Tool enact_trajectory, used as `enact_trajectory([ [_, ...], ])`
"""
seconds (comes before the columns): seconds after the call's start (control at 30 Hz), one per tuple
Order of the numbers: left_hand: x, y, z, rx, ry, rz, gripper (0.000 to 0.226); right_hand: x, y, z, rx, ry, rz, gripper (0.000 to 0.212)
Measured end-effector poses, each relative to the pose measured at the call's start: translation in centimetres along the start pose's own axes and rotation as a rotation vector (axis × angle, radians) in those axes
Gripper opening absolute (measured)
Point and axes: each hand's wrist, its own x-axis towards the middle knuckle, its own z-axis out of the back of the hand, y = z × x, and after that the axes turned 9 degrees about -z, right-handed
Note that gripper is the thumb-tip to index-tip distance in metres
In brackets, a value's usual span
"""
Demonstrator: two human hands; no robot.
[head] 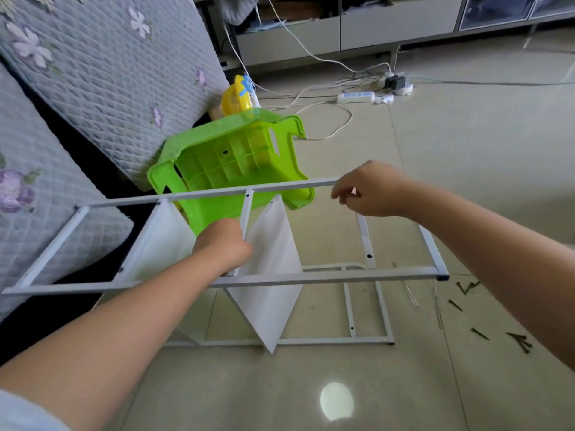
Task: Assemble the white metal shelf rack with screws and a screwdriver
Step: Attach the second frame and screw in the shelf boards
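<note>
I hold a white metal shelf frame (pixel 311 279) flat above the tiled floor. My left hand (pixel 222 244) grips its middle crossbar (pixel 247 206). My right hand (pixel 370 191) is at the right end of the far rail (pixel 217 191), fingers curled and pinching there; what lies between the fingertips is hidden. Two white panels (pixel 270 269) hang tilted below the frame. A second white frame (pixel 329 340) lies on the floor underneath. Several dark screws (pixel 519 340) are scattered on the tiles at the right. No screwdriver is in view.
An overturned green plastic stool (pixel 236 157) lies just beyond the frame, with a yellow toy (pixel 236 94) behind it. Quilted grey cushions (pixel 93 73) fill the left side. A power strip (pixel 356 97) and white cables run across the floor at the back.
</note>
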Motion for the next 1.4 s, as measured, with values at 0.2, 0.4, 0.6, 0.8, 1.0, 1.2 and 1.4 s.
enact_trajectory([
  [0.2,-0.6,1.7,-0.2,0.071,0.019,-0.18,0.033,0.9,0.7,-2.5,-0.102,0.121,0.013,0.054],
  [0.4,-1.1,4.4,-0.2,0.019,0.073,-0.335,0.036,0.9,2.5,-3.7,-0.064,0.244,0.032,0.026],
  [0.6,-2.8,5.4,-0.1,0.065,0.136,-0.427,0.04,0.3,4.1,-3.4,0.141,0.419,0.025,0.009],
  [0.8,-4.9,5.8,-0.2,0.13,0.154,-0.461,0.041,-0.3,6.8,-5.8,0.501,0.466,-0.094,0.015],
  [1.0,-6.5,5.7,-0.2,0.166,0.193,-0.463,0.039,-1.9,6.1,-4.6,0.06,0.368,0.166,0.065],
  [1.2,-7.0,5.5,-0.3,0.196,0.147,-0.445,0.041,-0.9,7.8,-4.4,-0.187,0.294,0.337,0.064],
  [1.4,-7.5,5.8,-0.5,0.211,0.095,-0.35,0.042,-0.5,9.5,-4.3,-0.199,0.32,0.278,0.044],
])
